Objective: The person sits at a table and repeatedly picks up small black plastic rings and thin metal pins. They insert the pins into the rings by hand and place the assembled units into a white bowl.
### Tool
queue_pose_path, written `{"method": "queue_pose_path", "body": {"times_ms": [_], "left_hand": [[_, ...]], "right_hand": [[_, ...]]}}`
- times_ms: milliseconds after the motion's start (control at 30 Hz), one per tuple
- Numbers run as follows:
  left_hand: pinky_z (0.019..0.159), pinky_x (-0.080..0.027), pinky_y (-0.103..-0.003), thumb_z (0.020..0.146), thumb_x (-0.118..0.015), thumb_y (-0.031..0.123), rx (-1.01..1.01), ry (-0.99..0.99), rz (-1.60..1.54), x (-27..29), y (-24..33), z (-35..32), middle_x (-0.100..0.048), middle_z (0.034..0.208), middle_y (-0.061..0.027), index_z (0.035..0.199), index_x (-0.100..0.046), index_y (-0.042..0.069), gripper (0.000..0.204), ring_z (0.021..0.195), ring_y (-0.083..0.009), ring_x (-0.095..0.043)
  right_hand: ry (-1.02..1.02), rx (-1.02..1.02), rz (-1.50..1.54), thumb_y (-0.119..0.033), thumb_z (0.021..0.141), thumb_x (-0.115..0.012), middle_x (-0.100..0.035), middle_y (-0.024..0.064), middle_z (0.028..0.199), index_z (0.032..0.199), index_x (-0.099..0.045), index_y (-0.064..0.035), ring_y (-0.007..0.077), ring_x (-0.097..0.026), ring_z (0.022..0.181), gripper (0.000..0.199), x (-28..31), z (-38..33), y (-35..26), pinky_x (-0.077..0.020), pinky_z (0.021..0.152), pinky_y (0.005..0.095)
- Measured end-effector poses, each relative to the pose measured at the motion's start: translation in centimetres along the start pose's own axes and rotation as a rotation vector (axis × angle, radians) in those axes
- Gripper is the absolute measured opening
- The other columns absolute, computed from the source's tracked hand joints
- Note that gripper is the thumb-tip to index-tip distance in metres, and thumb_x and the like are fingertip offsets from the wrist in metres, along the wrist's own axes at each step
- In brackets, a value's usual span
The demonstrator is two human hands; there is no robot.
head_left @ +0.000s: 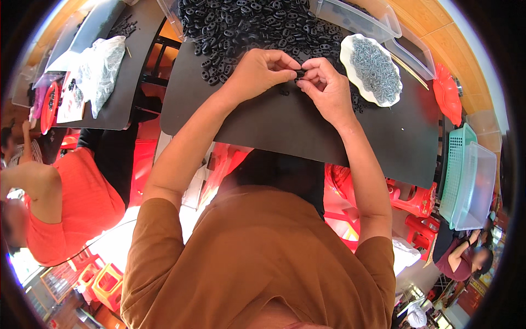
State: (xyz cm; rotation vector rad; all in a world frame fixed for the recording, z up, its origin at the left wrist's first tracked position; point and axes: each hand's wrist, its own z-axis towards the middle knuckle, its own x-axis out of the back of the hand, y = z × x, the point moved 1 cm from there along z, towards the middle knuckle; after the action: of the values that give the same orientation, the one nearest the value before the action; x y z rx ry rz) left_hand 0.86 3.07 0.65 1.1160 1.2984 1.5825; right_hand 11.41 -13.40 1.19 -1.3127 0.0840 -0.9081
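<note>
Over the black table (252, 129), my left hand (258, 72) and my right hand (330, 92) meet, thumbs and fingertips pinched together. Between them is a small black plastic piece (299, 73), mostly covered by the fingers, so its exact kind is unclear. Both hands grip it. Just beyond them spreads a large heap of black oval pieces with holes (246, 30). To the right of my right hand lies a white scalloped plate (347, 54) full of small grey metal parts that look like screws (375, 71). A tiny black piece (284, 93) rests on the table below my fingers.
Clear plastic boxes (361, 21) stand at the far edge, with thin sticks (411, 72) beside the plate. A red dish (448, 94) and turquoise basket (456, 164) are at the right. Leftward, another table holds a plastic bag (104, 68); a person in red (82, 203) sits nearby.
</note>
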Motion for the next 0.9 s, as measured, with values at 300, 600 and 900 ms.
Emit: {"method": "queue_pose_path", "body": {"times_ms": [300,600,900], "left_hand": [[0.076,-0.056,-0.025,0.085,-0.071,0.004,-0.106,-0.004,0.226,-0.7,0.4,-0.5,-0.072,0.089,-0.0057,0.097,-0.073,0.0,0.013,0.082,-0.0108,-0.069],[0.072,-0.057,-0.028,0.082,-0.07,0.0,-0.298,-0.026,0.369,-1.8,0.8,-0.8,-0.07,0.086,-0.0088,0.092,-0.072,0.002,0.01,0.078,-0.0166,-0.07],[0.068,-0.055,-0.028,0.08,-0.072,0.002,-0.331,-0.044,0.362,-1.9,0.7,-0.8,-0.07,0.083,-0.0085,0.092,-0.071,0.002,0.012,0.073,-0.0156,-0.068]], "right_hand": [[0.044,-0.001,-0.167,-0.001,0.077,-0.076,-0.07,0.0072,0.082,0.099,-0.062,-0.0074,0.0135,-0.065,0.065,0.027,-0.4,-0.4,0.7,-0.0518,0.062,0.0273],[0.041,0.004,-0.156,0.001,0.075,-0.076,-0.069,0.0068,0.081,0.095,-0.063,-0.0039,0.014,-0.061,0.064,0.024,0.0,-1.6,0.4,-0.0517,0.062,0.0276],[0.055,0.039,-0.249,-0.002,0.075,-0.077,-0.066,0.0074,0.079,0.086,-0.065,-0.0026,0.017,-0.063,0.064,0.017,0.5,-2.0,-0.2,-0.0499,0.059,0.0294]]}}
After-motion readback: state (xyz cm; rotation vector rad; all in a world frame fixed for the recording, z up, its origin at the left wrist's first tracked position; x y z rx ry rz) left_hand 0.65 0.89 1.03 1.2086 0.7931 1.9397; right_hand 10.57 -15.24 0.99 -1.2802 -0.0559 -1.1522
